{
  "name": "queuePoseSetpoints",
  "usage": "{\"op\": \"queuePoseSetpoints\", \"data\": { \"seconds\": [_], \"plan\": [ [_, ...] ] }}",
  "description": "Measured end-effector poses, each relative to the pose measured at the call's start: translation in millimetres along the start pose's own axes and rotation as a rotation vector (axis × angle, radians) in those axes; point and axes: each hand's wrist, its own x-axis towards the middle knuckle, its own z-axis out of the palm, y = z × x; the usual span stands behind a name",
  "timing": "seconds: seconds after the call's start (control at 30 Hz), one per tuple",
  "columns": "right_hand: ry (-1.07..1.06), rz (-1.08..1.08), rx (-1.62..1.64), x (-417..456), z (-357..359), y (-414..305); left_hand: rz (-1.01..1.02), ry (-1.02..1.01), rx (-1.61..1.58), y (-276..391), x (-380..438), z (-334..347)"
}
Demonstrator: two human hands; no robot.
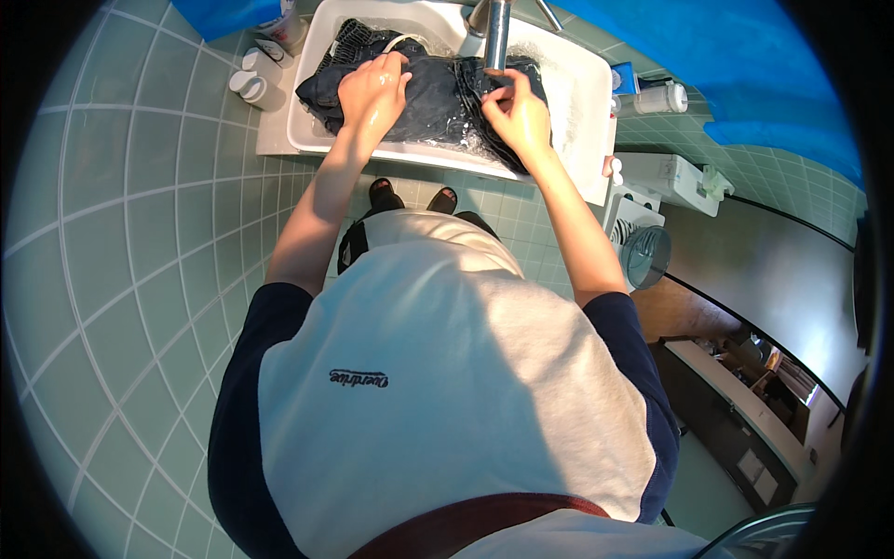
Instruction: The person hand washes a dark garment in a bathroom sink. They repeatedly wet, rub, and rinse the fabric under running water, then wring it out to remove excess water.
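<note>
A dark wet garment [436, 98] with an elastic-looking ribbed edge and a pale drawstring lies in the white sink basin [447, 150], in shallow, bubbly water. On its left part rests my left hand [374, 91], wet, with the fingers bent at the cloth; whether they grip it cannot be told. My right hand [518, 115] is over the garment's right part, just below the metal faucet [496, 42], its thumb and index finger curled near each other. Whether cloth is pinched between them is unclear. The faucet's spout points down between my hands, nearer the right one.
White bottles [260, 89] stand on the ledge left of the basin. At its right are a clear container [660, 98] and a small pink-and-white bottle [612, 168]. Beyond hangs a blue sheet [754, 63]. A clear round bowl [645, 257] sits lower right. Tiled wall [160, 202] borders the left.
</note>
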Motion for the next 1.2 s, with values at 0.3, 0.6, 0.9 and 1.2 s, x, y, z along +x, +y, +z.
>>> {"op": "queuePoseSetpoints", "data": {
  "seconds": [0.3, 0.6, 0.9, 1.2],
  "plan": [
    [0.134, 0.018, -0.558, 31.3, 66.6, 37.6, 0.003, -0.033, 0.325, 12.7, 14.4, 23.6],
    [0.017, 0.144, -0.776, 43.7, 83.8, 53.1, 0.048, -0.200, 0.414, 16.7, 19.3, 50.0],
    [-0.071, 0.260, -0.712, 55.7, 77.2, 45.4, 0.148, -0.230, 0.219, -4.2, 31.1, 97.5],
    [0.081, 0.133, -0.524, 51.3, 76.4, 64.5, 0.242, -0.010, 0.242, -5.5, 34.9, 104.6]
  ]
}}
